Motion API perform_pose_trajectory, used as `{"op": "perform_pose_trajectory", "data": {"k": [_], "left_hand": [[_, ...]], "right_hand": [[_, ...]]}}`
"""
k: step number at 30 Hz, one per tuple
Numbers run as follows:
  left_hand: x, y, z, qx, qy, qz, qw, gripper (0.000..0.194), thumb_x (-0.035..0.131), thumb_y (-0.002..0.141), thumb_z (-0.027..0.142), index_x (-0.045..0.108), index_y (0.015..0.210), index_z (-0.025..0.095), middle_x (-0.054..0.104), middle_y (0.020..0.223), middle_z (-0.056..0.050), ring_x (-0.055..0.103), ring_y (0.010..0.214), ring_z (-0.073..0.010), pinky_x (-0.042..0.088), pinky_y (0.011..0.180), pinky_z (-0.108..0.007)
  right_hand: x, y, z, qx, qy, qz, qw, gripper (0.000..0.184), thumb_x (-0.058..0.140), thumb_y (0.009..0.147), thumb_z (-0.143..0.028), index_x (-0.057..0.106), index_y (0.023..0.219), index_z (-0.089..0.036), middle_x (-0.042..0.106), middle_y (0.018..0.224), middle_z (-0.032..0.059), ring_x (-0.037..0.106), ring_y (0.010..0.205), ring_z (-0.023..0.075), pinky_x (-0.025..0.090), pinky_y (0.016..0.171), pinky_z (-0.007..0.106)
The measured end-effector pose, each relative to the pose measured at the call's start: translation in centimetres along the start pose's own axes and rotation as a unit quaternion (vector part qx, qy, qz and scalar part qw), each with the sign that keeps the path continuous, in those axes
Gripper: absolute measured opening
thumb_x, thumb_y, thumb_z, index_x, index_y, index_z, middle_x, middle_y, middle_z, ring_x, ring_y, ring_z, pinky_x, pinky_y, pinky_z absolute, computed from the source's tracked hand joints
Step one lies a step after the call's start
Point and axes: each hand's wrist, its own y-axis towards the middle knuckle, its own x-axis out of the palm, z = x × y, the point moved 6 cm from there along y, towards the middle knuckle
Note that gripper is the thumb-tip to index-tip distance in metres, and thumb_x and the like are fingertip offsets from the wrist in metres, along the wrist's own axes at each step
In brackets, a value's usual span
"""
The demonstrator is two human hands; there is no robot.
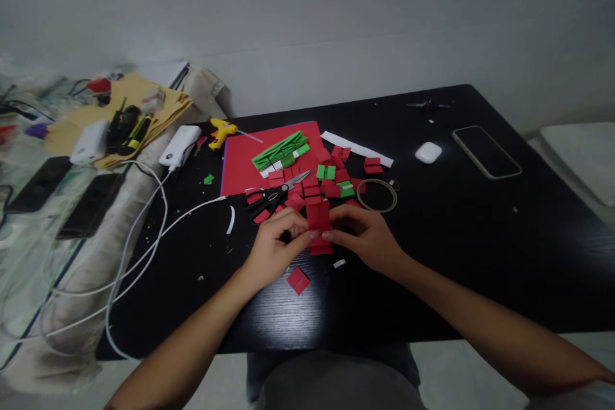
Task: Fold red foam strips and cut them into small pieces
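Observation:
Between my two hands is a folded red paper strip (318,216), upright and creased across. My left hand (278,240) pinches its left edge, thumb in front. On its right edge my right hand (368,237) closes with thumb and fingers. Just beyond lie black-handled scissors (278,194), blades pointing up and right, among several folded red paper pieces (330,188). Green folded pieces (325,172) are mixed in with them. A small red paper square (298,280) rests on the table in front of my left hand.
Red sheets (235,166) carry a green pleated paper bundle (280,150). A yellow glue gun (221,133), a white power bank (180,145) and white cables (163,237) are at left. Right of my hands are a tape ring (394,197), a white earbud case (428,152) and a phone (486,152).

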Motion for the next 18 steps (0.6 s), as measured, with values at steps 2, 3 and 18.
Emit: {"op": "perform_pose_trajectory", "data": {"k": [2,3,18], "left_hand": [[0.13,-0.04,0.08,0.001,0.002,-0.007,1.000,0.020,0.073,0.093,0.026,0.065,0.077,0.017,0.055,0.072,0.002,0.050,0.066,-0.0115,0.040,0.061,-0.025],[0.19,-0.05,0.11,0.001,0.003,-0.010,1.000,0.021,0.072,0.093,0.026,0.064,0.077,0.017,0.055,0.072,0.002,0.051,0.066,-0.0116,0.041,0.062,-0.025],[-0.20,-0.18,0.47,0.037,0.029,0.029,0.998,0.006,0.079,0.089,0.025,0.077,0.089,0.019,0.075,0.080,-0.002,0.068,0.072,-0.0144,0.055,0.069,-0.025]], "right_hand": [[0.07,-0.07,0.15,0.014,0.014,0.005,1.000,0.029,0.090,0.074,-0.043,0.077,0.091,-0.022,0.077,0.089,0.0025,0.070,0.080,0.0188,0.057,0.076,0.032],[0.07,-0.11,0.20,0.018,0.021,0.010,1.000,0.028,0.090,0.074,-0.043,0.076,0.088,-0.023,0.076,0.086,0.0017,0.070,0.078,0.0184,0.057,0.075,0.032],[0.22,-0.32,0.11,0.001,0.011,0.001,1.000,0.020,0.087,0.078,-0.037,0.079,0.089,-0.024,0.079,0.089,0.0028,0.073,0.084,0.0201,0.058,0.079,0.033]]}}
